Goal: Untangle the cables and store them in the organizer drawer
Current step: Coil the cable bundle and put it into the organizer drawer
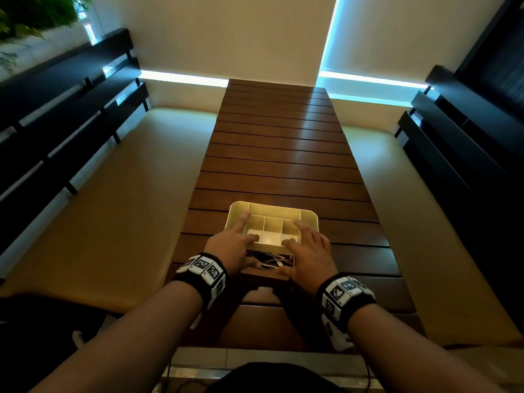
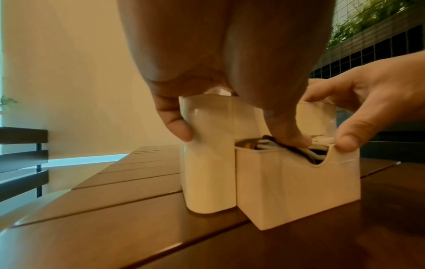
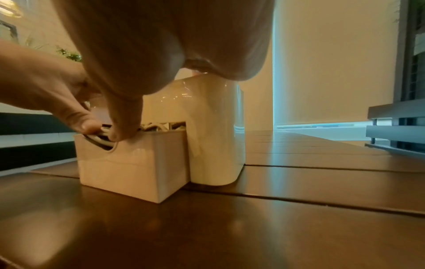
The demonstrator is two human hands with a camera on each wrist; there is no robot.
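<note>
A cream organizer (image 1: pixel 309 215) with open top compartments stands on the wooden table. Its drawer (image 2: pixel 299 191) is pulled out toward me and is stuffed with black and white cables (image 1: pixel 269 258). My left hand (image 1: pixel 236 243) lies spread over the organizer's left top. One finger (image 2: pixel 179 127) wraps its side, and the thumb (image 2: pixel 292 136) presses down on the cables. My right hand (image 1: pixel 307 246) rests flat on the right top, its thumb (image 3: pixel 124 127) at the drawer's notched front edge. In the right wrist view the drawer (image 3: pixel 133 167) juts from the organizer (image 3: pixel 216 136).
The slatted wooden table (image 1: pixel 283 154) runs long and narrow away from me. Cushioned benches (image 1: pixel 113 194) with dark slatted backs (image 1: pixel 56 114) flank both sides. A pale blind hangs on the far wall (image 1: pixel 226 38).
</note>
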